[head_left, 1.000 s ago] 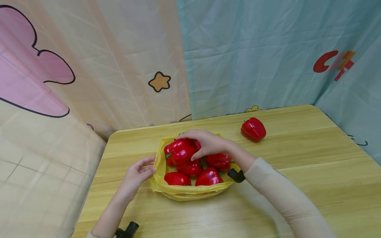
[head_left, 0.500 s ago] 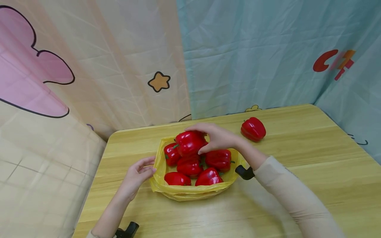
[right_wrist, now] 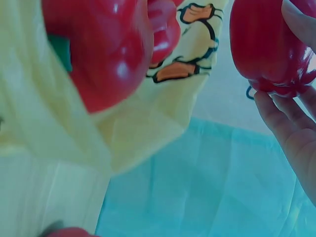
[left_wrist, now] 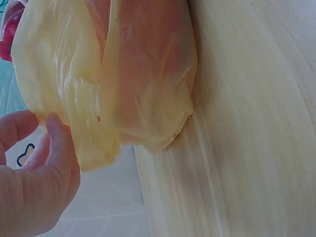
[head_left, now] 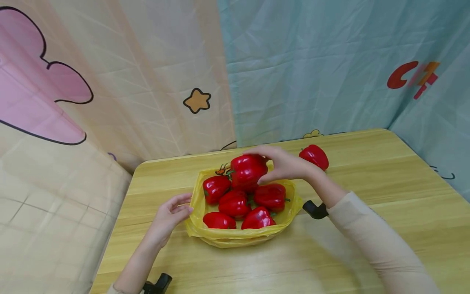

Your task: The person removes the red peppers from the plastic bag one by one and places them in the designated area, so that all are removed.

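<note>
My right hand (head_left: 284, 164) grips a red bell pepper (head_left: 247, 172) above the back part of a yellow plastic bag (head_left: 238, 237). In the right wrist view, the thumb and fingers wrap the held bell pepper (right_wrist: 269, 47), which is apart from the bag. My left hand (head_left: 169, 215) pinches the bag's left rim; the left wrist view shows thumb and fingertips on the thin yellow plastic (left_wrist: 74, 94). Several more red bell peppers with green stems lie inside the open bag, among them a middle pepper (head_left: 235, 204) and a right-hand pepper (head_left: 271, 197).
Another red bell pepper (head_left: 314, 157) lies on the wooden table (head_left: 385, 204) at the back right, partly behind my right forearm. A printed curtain (head_left: 154, 81) hangs along the table's back edge. Black wrist mounts (head_left: 315, 210) stick out from both wrists.
My right hand has moved right and slightly back, carrying the bell pepper from the bag's left part and uncovering the peppers there. The left hand stays at the bag's rim.
</note>
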`<action>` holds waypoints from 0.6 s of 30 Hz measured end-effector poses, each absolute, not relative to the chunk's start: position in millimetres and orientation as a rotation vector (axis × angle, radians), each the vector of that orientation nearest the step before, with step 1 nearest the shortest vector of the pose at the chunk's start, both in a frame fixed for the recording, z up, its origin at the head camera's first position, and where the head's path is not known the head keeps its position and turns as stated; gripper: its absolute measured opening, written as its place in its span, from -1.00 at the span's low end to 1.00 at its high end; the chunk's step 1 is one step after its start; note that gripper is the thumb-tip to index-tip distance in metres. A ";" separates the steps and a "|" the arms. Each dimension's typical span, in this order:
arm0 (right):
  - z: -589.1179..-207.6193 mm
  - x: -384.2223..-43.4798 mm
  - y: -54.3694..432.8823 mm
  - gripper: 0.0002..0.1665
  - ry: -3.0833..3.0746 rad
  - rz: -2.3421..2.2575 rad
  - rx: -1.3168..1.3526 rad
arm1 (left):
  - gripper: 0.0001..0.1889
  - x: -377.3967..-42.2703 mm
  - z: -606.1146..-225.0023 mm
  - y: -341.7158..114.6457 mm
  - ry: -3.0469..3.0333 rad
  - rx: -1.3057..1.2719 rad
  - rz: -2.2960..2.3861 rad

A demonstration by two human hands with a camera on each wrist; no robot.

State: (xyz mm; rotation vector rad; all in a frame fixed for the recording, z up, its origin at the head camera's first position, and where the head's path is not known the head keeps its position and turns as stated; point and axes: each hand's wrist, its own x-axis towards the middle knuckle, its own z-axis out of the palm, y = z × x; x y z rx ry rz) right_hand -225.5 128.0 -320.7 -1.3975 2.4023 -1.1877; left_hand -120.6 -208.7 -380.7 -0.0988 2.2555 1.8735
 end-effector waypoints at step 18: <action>-310.3 -222.0 182.5 -0.15 2.646 -1.138 -1.296 | -0.50 -122.5 -380.4 -209.0 2.259 -0.091 1.863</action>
